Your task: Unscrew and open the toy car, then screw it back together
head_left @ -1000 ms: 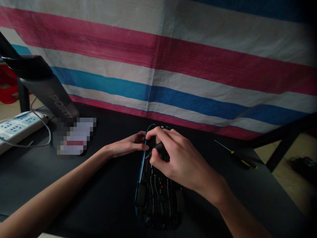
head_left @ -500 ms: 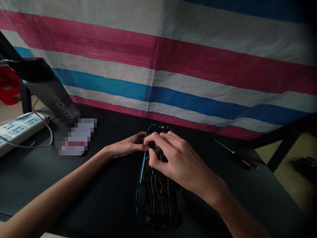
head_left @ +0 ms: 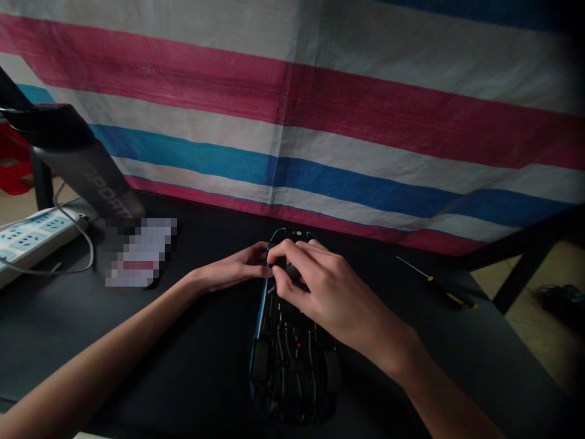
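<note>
A toy car (head_left: 292, 366) lies upside down on the black table, its dark underside with wheels and a small red spot facing up. Blue body edge shows along its left side. My left hand (head_left: 240, 267) grips that side toward the far end, fingertips partly hidden behind the car and my other hand. Over the far half of the underside, my right hand (head_left: 320, 274) is closed with thumb and forefinger curled together. Whatever sits between those fingertips is too dark and covered to make out.
A screwdriver (head_left: 436, 286) with a black and yellow handle lies on the right of the table (head_left: 196, 360). To the left are a grey bottle (head_left: 91, 164), a blurred-out phone-like object (head_left: 146, 250) and a power strip (head_left: 36, 235) with a cable. Striped sheeting (head_left: 365, 134) hangs behind.
The right hand's thumb and fingers have shifted very slightly over the underside. My left hand and the car stay put; the view has moved a little.
</note>
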Action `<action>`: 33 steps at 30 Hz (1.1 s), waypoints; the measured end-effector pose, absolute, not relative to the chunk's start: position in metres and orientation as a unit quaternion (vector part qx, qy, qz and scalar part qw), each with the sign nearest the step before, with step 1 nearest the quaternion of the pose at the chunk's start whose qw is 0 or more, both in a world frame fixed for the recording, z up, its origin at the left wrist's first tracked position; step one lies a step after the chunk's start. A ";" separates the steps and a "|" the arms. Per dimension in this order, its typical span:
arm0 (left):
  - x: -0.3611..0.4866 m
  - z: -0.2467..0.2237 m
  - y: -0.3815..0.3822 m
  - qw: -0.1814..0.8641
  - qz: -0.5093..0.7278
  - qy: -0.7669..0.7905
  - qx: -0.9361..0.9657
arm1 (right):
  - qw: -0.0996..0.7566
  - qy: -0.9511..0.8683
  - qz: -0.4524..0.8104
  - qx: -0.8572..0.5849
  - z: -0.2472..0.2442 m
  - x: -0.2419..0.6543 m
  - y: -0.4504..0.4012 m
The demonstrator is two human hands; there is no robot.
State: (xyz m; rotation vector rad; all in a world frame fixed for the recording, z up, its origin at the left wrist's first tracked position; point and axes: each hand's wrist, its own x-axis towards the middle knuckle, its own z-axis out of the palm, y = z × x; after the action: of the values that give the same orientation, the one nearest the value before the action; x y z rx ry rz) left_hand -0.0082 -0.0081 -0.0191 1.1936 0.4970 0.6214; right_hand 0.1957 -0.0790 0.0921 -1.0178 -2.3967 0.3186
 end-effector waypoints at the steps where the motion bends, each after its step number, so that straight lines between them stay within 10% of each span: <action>1: -0.008 -0.019 -0.008 0.751 0.283 0.229 0.551 | 0.262 -0.887 0.110 -0.364 0.092 0.196 -0.079; 33: -0.008 -0.017 -0.009 0.746 0.284 0.237 0.554 | 0.260 -0.900 0.090 -0.339 0.092 0.197 -0.076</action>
State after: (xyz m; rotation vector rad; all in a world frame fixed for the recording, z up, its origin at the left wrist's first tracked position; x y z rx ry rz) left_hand -0.0080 -0.0085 -0.0169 1.2124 0.5181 0.6219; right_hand 0.1966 -0.0759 0.0915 -0.9175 -2.4363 0.2434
